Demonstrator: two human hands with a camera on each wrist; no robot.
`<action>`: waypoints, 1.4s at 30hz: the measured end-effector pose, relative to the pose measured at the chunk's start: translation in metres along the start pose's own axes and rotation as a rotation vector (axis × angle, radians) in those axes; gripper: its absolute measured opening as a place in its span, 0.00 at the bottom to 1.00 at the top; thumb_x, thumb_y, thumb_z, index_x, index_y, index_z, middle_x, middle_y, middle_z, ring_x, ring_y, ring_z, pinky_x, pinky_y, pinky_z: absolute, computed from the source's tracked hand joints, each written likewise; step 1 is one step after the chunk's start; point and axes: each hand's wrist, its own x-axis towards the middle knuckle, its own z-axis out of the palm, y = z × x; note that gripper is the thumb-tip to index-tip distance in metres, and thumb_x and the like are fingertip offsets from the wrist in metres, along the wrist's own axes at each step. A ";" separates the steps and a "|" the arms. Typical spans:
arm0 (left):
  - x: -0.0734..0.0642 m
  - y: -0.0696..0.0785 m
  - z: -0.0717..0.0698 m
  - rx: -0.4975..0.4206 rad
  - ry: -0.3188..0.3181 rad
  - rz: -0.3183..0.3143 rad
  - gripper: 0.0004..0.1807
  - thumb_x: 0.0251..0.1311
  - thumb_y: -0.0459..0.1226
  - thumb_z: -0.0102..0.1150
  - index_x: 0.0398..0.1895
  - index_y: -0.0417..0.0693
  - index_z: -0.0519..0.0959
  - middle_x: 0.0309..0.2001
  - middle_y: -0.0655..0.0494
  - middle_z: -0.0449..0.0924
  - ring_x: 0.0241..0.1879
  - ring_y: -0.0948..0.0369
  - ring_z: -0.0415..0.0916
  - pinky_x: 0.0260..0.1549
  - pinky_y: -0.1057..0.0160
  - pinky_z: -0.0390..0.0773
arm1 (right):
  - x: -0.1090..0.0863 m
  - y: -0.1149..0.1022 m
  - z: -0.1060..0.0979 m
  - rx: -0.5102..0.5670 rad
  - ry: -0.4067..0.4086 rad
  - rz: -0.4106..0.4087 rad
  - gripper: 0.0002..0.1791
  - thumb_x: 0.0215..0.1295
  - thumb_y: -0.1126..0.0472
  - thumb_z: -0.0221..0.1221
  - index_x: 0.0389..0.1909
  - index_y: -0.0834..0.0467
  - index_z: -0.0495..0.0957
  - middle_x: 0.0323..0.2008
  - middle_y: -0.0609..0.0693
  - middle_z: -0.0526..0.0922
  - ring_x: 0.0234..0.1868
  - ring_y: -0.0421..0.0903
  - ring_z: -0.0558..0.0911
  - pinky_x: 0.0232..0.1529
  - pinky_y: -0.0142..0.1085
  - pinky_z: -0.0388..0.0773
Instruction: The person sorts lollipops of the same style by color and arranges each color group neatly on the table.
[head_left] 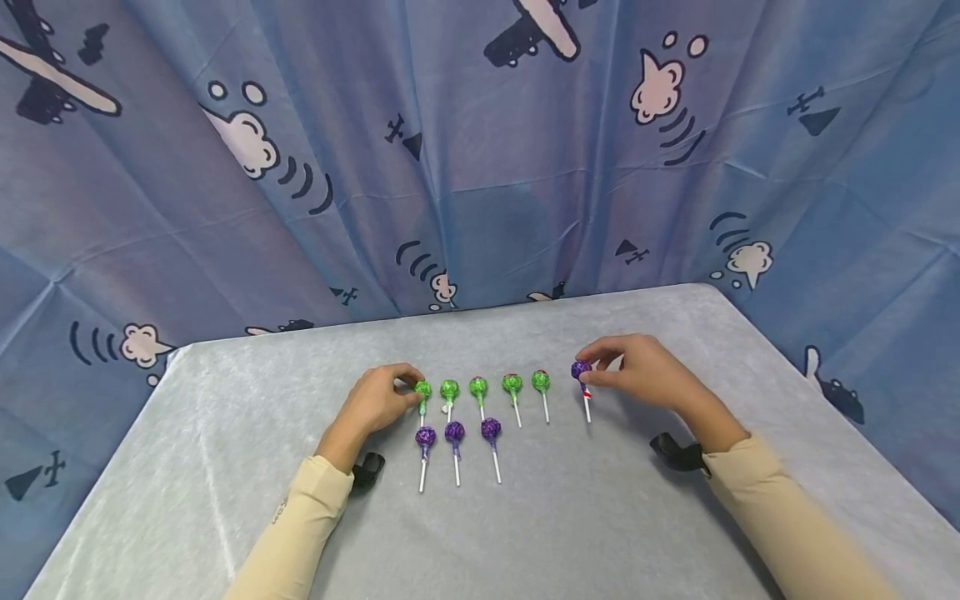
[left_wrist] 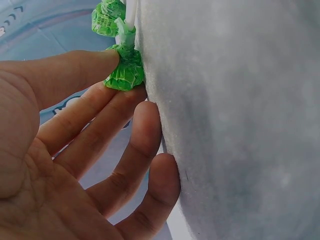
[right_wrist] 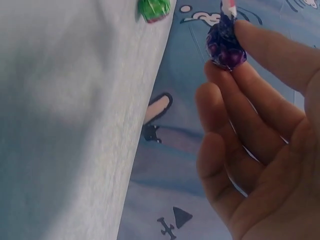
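My left hand point(head_left: 377, 400) pinches the wrapped head of a green lollipop point(left_wrist: 125, 72) between thumb and fingers, at the left end of a row of green lollipops on the table. Held by its head in my right hand point(head_left: 647, 372) is a purple lollipop point(right_wrist: 226, 50), its white stick pointing down towards me, to the right of that row. Several other green lollipops point(head_left: 478, 387) lie side by side between the hands. Nearer to me, three purple lollipops point(head_left: 454, 432) form a second row, sticks towards me.
A pale grey cloth covers the table point(head_left: 570, 525). Behind it and along the sides hangs a blue curtain point(head_left: 495, 225) with printed planes and clouds. Dark wrist cameras point(head_left: 677, 452) are strapped below both hands, near the cream sleeves point(head_left: 787, 517).
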 end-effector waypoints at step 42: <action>0.000 -0.001 0.000 -0.002 -0.002 0.001 0.12 0.60 0.40 0.67 0.47 0.55 0.85 0.48 0.56 0.86 0.46 0.56 0.82 0.47 0.52 0.78 | 0.003 -0.036 0.063 0.062 -0.086 -0.160 0.13 0.57 0.52 0.71 0.42 0.48 0.86 0.34 0.37 0.86 0.36 0.34 0.80 0.36 0.29 0.74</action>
